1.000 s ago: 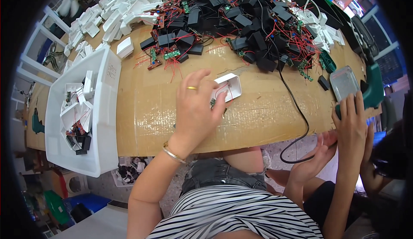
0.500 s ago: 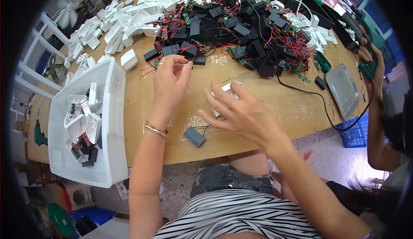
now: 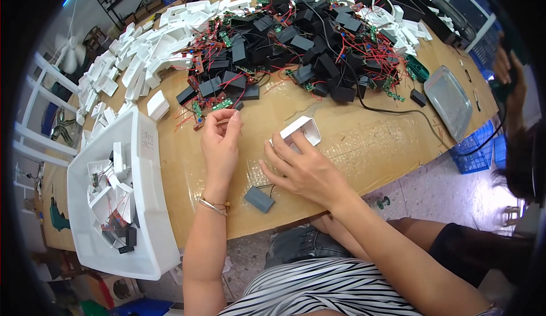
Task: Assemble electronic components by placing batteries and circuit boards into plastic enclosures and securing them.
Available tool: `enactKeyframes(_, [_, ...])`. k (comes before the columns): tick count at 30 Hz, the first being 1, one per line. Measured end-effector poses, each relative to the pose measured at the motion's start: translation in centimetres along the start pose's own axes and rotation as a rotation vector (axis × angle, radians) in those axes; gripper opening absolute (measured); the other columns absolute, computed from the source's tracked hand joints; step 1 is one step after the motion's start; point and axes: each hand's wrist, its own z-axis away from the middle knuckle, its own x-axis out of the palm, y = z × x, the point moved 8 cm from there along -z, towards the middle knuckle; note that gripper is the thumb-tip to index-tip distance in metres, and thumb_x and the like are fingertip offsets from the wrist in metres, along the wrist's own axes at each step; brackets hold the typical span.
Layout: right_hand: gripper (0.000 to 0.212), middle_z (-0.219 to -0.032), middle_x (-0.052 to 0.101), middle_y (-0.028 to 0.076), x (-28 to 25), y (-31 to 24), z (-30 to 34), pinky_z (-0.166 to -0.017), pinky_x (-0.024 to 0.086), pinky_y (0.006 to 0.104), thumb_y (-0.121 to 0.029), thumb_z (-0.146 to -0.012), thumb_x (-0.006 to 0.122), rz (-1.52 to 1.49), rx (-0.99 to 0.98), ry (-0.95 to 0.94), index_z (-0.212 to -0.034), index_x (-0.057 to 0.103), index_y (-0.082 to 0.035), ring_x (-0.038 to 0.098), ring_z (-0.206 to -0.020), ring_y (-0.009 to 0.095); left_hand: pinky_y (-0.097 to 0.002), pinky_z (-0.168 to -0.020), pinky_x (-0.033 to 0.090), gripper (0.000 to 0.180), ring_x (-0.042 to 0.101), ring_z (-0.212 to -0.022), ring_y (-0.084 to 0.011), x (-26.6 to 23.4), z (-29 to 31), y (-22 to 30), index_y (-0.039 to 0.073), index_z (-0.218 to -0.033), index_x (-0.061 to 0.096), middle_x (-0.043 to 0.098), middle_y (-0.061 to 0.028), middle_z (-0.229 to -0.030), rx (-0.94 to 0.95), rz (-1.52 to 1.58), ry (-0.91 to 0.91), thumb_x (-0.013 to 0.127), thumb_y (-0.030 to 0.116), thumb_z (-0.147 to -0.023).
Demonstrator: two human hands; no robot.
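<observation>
At the near edge of the brown surface [image 3: 375,142] lies a dark grey box [image 3: 259,200], its thin lead running toward the right hand [image 3: 301,171], perhaps kept close so the lead stays slack. That hand's grip closes over the near left wall of a white casing [image 3: 307,129] at mid-surface, one finger inside, seemingly to steady it. To the left, the left hand [image 3: 222,137] pinches thumb and fingers together; I cannot tell whether anything small sits between. Further left, a white bin [image 3: 161,202] holds wired casings, likely within easy reach. Beyond, black boxes [image 3: 239,51] with red-wired circuit boards [image 3: 220,104] form a heap, apparently massed far off to leave working room.
</observation>
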Motion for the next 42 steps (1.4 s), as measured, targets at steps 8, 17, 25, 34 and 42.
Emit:
enactKeyframes(8, [0.029,-0.119,0.052,0.011,-0.9,1.4,1.0,-0.089,0.046,0.0374,-0.015,-0.075,0.059,-0.064,0.025,0.102,-0.104,0.058,-0.013,0.050,-0.112,0.027,-0.0213,-0.070,0.046,0.021,0.056,-0.077,-0.0074,0.3,0.5,0.5,0.002,-0.101,0.055,0.060,-0.0022,-0.087,0.024,-0.052,-0.019,0.061,0.020,-0.092])
enactKeyframes(17, [0.042,-0.114,0.052,0.012,0.1,1.7,1.2,-0.083,0.048,0.0298,-0.020,-0.080,0.054,0.006,0.192,0.177,-0.118,0.057,-0.003,0.053,-0.091,0.026,-0.0217,-0.070,0.047,0.020,0.057,-0.077,-0.0078,0.3,0.3,0.0,0.002,-0.100,0.055,0.060,-0.0020,-0.086,0.007,-0.057,-0.013,0.061,0.020,-0.092])
enactKeyframes(25, [0.043,-0.116,0.051,0.014,0.1,1.9,1.9,-0.080,0.051,0.0328,-0.018,-0.078,0.054,-0.051,0.188,0.242,-0.118,0.056,0.000,0.055,-0.094,0.029,-0.0214,-0.070,0.047,0.020,0.056,-0.076,-0.0076,0.5,0.4,0.0,0.002,-0.100,0.055,0.059,-0.0017,-0.084,0.005,-0.056,-0.028,0.061,0.019,-0.092])
enactKeyframes(34, [0.049,-0.118,0.050,0.014,0.0,2.1,2.0,-0.083,0.050,0.0350,-0.016,-0.075,0.054,-0.111,0.209,0.206,-0.122,0.052,0.000,0.055,-0.097,0.030,-0.0217,-0.070,0.047,0.020,0.057,-0.076,-0.0080,0.5,0.3,-0.2,0.002,-0.100,0.056,0.060,-0.0021,-0.085,-0.004,-0.085,-0.018,0.061,0.019,-0.092])
enactKeyframes(42, [0.049,-0.118,0.051,0.014,-0.3,1.5,1.3,-0.086,0.049,0.0347,-0.017,-0.075,0.054,-0.123,0.186,0.171,-0.121,0.052,0.000,0.055,-0.097,0.029,-0.0227,-0.070,0.048,0.021,0.058,-0.076,-0.0086,0.6,0.6,0.1,0.001,-0.100,0.056,0.061,-0.0033,-0.085,0.008,-0.074,-0.025,0.061,0.020,-0.092])
